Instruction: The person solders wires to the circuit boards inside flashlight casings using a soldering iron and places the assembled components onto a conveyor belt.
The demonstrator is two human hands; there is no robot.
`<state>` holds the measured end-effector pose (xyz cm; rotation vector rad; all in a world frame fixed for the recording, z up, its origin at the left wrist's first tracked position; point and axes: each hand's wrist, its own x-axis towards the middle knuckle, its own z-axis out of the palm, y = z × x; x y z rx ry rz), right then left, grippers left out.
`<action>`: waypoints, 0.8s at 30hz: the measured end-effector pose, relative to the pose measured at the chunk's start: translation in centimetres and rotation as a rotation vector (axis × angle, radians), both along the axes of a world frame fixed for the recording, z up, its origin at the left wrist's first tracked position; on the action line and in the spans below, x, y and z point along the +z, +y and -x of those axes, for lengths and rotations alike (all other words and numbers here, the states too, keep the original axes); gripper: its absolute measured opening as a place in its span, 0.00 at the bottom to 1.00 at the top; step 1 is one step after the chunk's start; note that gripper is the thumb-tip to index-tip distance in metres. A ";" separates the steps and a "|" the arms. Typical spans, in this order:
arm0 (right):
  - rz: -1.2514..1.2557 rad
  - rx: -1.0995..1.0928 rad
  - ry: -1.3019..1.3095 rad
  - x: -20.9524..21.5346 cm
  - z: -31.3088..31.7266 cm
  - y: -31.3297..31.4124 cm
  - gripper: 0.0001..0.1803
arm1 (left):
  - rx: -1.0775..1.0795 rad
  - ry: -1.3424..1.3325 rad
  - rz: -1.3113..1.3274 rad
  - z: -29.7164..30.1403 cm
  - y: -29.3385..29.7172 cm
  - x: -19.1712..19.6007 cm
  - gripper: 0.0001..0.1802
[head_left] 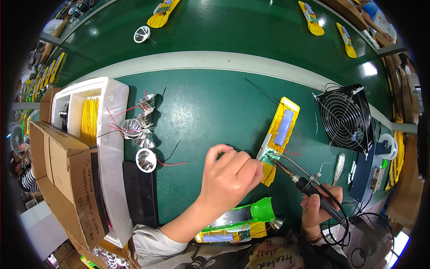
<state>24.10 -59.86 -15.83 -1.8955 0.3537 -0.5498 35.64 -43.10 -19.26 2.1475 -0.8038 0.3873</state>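
My right hand [320, 208] is wrapped round the soldering iron [309, 187], tip at the circuit board [270, 155] in the yellow housing [290, 104], which lies on the green bench [192, 110] just ahead of me. My left hand [230, 175] is curled by the board — can't tell what it's pinching, if anything. Looks partway to me: blue cell [283, 127] already in, housing still open, silver reflectors [146, 160] loose off left.

Through my camera, the green bench [192, 103] bears a white foam box [113, 107] at left, silver reflector cups [146, 160] beside it, a yellow housing [272, 131] right of centre, and a black fan [344, 114] farther right.
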 end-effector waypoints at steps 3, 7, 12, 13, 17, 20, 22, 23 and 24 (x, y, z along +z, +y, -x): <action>-0.024 0.001 0.005 -0.1 0.0 0.2 0.18 | 0.007 -0.015 -0.005 0.1 0.1 -0.1 0.09; -0.020 0.008 0.009 -0.1 0.0 0.0 0.18 | 0.003 0.008 -0.019 0.2 0.0 0.0 0.10; 0.000 -0.005 0.022 -0.1 0.0 0.1 0.18 | 0.007 0.027 -0.014 0.4 0.0 0.1 0.10; -0.012 -0.012 0.024 -0.1 0.0 0.1 0.18 | 0.006 0.029 -0.009 0.4 -0.1 0.1 0.10; 0.007 -0.018 0.031 0.0 0.0 0.1 0.19 | 0.001 0.025 0.007 0.6 -0.2 0.0 0.10; -0.028 -0.019 0.028 -0.1 0.1 0.1 0.19 | 0.009 0.048 -0.001 0.7 -0.2 0.3 0.09; -0.017 -0.023 0.029 -0.1 0.1 0.0 0.19 | 0.006 0.051 -0.005 0.7 -0.2 0.4 0.09; -0.005 -0.025 0.029 0.0 0.0 0.0 0.19 | 0.005 0.052 -0.009 0.7 -0.2 0.4 0.09; -0.005 -0.027 0.030 0.0 0.0 0.0 0.19 | 0.002 0.053 -0.009 0.7 -0.2 0.4 0.09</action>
